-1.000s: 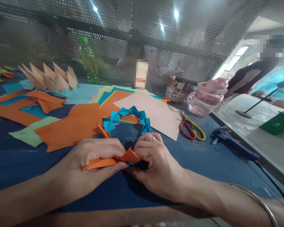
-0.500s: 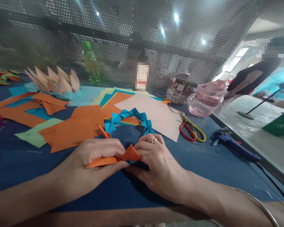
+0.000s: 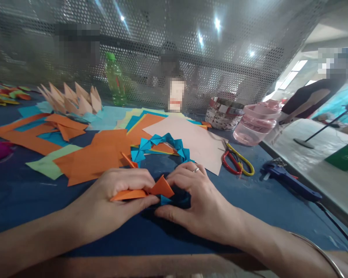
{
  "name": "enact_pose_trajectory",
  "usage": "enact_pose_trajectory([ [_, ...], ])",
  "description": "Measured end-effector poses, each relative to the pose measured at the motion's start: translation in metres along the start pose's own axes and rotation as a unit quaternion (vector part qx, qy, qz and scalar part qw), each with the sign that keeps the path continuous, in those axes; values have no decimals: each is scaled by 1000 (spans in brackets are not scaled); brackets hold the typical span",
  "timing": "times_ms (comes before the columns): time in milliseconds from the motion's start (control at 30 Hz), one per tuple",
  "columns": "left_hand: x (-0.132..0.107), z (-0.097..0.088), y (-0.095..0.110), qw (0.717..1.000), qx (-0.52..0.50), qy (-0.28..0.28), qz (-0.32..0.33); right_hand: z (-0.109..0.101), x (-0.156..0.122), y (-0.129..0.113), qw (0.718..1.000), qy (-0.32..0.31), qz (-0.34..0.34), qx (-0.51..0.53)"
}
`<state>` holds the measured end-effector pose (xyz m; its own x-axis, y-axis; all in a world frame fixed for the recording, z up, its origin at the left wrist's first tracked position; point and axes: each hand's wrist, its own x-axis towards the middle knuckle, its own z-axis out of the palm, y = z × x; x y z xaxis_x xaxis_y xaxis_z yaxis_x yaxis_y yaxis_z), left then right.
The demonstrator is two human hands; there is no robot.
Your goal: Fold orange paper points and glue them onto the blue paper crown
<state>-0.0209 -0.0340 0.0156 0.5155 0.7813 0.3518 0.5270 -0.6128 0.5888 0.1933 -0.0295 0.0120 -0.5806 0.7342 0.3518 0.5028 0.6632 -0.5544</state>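
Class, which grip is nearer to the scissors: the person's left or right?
Right. The right grip is left of the scissors and closer to the wearer, not touching them; the left grip is farther left, holding folded orange paper.

Ring (image 3: pixel 196 170) and bangle (image 3: pixel 319 251) are gleaming!
The silvery ring is circling a finger of the right hand (image 3: pixel 205 200), while the thin metallic bangle is looping round the right forearm (image 3: pixel 258 227).

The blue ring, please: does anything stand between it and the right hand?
Nothing visible does: the right hand is at the near right of the blue ring, the left hand pinches orange paper there, and the scissors lie rightward.
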Motion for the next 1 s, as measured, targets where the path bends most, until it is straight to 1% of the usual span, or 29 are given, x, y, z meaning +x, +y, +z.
enact_pose_trajectory([
  [100, -1, -1, -1, 1000, -9, -18, -4, -2, 0, -3, 999, 34, 10, 14],
  [200, -1, -1, 1, 999, -18, -30, -24, 0, 0, -3, 999, 40, -7, 20],
  [267, -1, 0, 2, 999, -29, -37, -24, 1, 0, -2, 998, 42, -23, 27],
  [433, 0, 2, 1, 1000, -25, -13, 0, 4, 0, -3, 997, 52, -42, 37],
  [567, 0, 2, 1, 999, -34, -25, 6, 3, 0, -4, 997, 47, -46, 38],
  [733, 1, -2, 2, 998, -35, -41, -26, -2, 0, 2, 999, 15, -34, 22],
  [833, 2, -4, 1, 997, -39, -51, -46, -5, 1, 7, 999, 8, -51, -15],
  [900, 3, -6, 1, 996, -49, -48, -48, -8, 3, 9, 997, 3, -71, -40],
  [1000, 5, -9, 1, 996, -61, -48, -45, -15, 5, 12, 995, 8, -94, -43],
])
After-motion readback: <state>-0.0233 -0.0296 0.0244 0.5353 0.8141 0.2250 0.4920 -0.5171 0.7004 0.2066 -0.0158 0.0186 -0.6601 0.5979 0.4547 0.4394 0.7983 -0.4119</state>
